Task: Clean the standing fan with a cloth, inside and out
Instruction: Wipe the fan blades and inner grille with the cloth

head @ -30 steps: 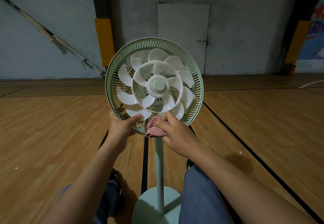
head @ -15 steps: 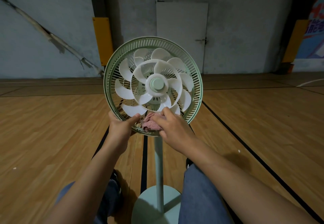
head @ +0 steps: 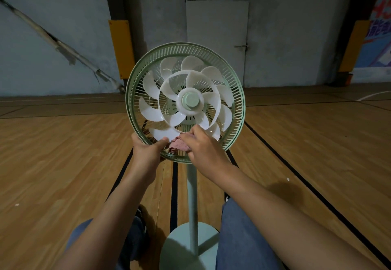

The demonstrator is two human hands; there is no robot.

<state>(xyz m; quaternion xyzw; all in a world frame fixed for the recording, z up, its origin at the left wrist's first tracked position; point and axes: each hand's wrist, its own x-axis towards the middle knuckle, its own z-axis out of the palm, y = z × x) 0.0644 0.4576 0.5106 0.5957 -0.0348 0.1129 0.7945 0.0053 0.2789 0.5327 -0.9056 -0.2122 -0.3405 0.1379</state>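
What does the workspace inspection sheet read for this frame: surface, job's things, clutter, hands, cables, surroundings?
Surface: wooden floor with dark lines.
Job's things: green standing fan, front grille off, white blades exposed; pink cloth at the lower inside rim.
Clutter: small white specks on the floor.
Hands: left hand grips the lower rim; right hand presses the cloth.
Cables: thin white line on the floor far right, cannot tell if cable.
Surroundings: grey wall, white door, yellow pads.

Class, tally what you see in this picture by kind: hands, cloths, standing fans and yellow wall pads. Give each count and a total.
hand: 2, left, right
cloth: 1
standing fan: 1
yellow wall pad: 2
Total: 6
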